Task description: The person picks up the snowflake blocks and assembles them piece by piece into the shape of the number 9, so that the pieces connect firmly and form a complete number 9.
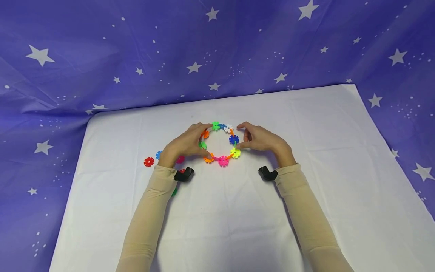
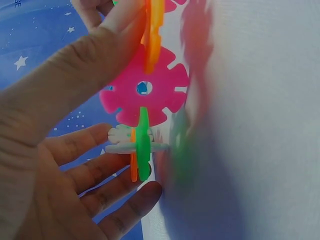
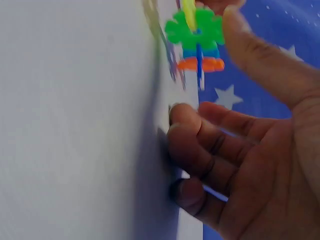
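Note:
A ring of interlocking plastic flower discs (image 1: 223,161) in many colours sits over the white cloth in the head view. My left hand (image 1: 190,139) curves round its left side, thumb on an orange disc (image 2: 156,40) and index fingertip at the far green disc (image 1: 215,125). Close to the left fingers, a pink disc (image 2: 167,95) and a green disc (image 2: 143,150) show in the left wrist view. My right hand (image 1: 263,139) is at the ring's right side, thumb tip at the edge of a green disc (image 3: 195,32) near the yellow disc (image 1: 235,152). Its index finger stands apart from the thumb, near a white disc (image 1: 229,129).
Loose flower discs lie left of the ring, partly hidden by the left wrist: a red one (image 1: 148,162), a blue one (image 1: 158,155) and a green one (image 1: 175,192) among them. White cloth (image 1: 231,226) covers the table. Behind hangs a purple star-patterned curtain (image 1: 238,45).

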A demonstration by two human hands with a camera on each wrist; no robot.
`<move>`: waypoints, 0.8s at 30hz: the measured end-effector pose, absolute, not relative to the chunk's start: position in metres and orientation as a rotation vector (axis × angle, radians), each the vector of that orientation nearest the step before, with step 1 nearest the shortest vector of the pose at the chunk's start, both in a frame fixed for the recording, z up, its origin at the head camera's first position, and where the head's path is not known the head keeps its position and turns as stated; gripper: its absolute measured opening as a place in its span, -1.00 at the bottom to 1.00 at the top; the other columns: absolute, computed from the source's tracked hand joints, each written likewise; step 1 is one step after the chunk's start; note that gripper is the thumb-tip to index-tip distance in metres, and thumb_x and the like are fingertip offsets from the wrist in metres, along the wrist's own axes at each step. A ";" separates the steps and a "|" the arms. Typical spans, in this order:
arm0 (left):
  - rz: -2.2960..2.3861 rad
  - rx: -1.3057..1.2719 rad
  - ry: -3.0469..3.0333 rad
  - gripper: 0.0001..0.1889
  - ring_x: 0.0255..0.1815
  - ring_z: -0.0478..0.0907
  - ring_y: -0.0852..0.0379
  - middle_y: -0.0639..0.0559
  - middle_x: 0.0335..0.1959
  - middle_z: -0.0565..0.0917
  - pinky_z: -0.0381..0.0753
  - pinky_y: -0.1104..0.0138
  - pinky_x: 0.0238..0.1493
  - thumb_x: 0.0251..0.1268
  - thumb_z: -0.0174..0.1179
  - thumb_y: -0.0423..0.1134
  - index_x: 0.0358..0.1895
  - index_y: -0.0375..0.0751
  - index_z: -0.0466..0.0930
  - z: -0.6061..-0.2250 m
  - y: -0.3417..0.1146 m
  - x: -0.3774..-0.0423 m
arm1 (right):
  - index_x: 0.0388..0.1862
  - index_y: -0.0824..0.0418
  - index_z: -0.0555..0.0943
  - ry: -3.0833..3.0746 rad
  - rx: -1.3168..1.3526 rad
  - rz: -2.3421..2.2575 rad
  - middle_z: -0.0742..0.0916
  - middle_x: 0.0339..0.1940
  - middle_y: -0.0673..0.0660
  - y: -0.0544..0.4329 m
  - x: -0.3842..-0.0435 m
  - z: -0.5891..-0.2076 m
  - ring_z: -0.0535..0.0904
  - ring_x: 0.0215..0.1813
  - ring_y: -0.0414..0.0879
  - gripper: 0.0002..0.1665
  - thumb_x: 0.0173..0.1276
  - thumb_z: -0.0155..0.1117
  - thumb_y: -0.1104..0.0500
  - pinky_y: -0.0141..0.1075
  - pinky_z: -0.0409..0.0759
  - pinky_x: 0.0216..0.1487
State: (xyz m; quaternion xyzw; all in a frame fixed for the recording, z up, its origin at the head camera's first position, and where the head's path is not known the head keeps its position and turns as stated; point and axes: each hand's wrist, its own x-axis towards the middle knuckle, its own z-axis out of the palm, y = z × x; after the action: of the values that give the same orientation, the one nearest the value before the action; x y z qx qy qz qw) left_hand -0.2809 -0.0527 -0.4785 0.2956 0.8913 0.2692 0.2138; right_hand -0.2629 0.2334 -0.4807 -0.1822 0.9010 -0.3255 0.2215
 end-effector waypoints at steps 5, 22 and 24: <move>0.741 0.806 2.478 0.16 0.42 0.20 -0.05 -0.08 0.37 0.35 0.21 0.04 0.48 -0.21 0.60 0.10 0.51 -0.15 0.12 -0.478 -0.052 -0.280 | 0.14 0.24 0.52 2.513 -0.478 -0.903 0.57 -0.40 0.07 0.240 -0.263 -0.481 0.43 -0.35 -0.10 -0.47 0.30 0.39 0.00 -0.26 0.40 -0.21; 0.725 0.708 2.527 0.09 0.20 0.40 -0.06 -0.13 0.24 0.43 0.42 0.09 0.30 -0.18 0.50 0.29 0.39 -0.21 0.21 -0.468 -0.049 -0.275 | 0.01 0.26 0.47 2.452 -0.479 -1.032 0.62 -0.27 0.12 0.220 -0.261 -0.479 0.51 -0.24 -0.06 -0.52 0.27 0.41 0.03 -0.25 0.49 -0.16; 0.742 0.710 2.602 -0.02 0.14 0.43 -0.05 -0.13 0.22 0.42 0.44 0.07 0.24 -0.03 0.38 0.34 0.36 -0.18 0.25 -0.466 -0.048 -0.273 | 0.04 0.28 0.44 2.419 -0.506 -1.133 0.66 -0.20 0.15 0.219 -0.261 -0.479 0.56 -0.16 -0.05 -0.55 0.28 0.38 0.12 -0.21 0.54 -0.04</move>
State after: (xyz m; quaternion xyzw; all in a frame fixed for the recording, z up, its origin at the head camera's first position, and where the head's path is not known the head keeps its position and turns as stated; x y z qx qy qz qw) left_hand -0.2731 -0.0484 -0.4656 0.2499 0.9165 0.2612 0.1714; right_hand -0.2610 0.2194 -0.4787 -0.1821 0.8699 -0.4074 0.2100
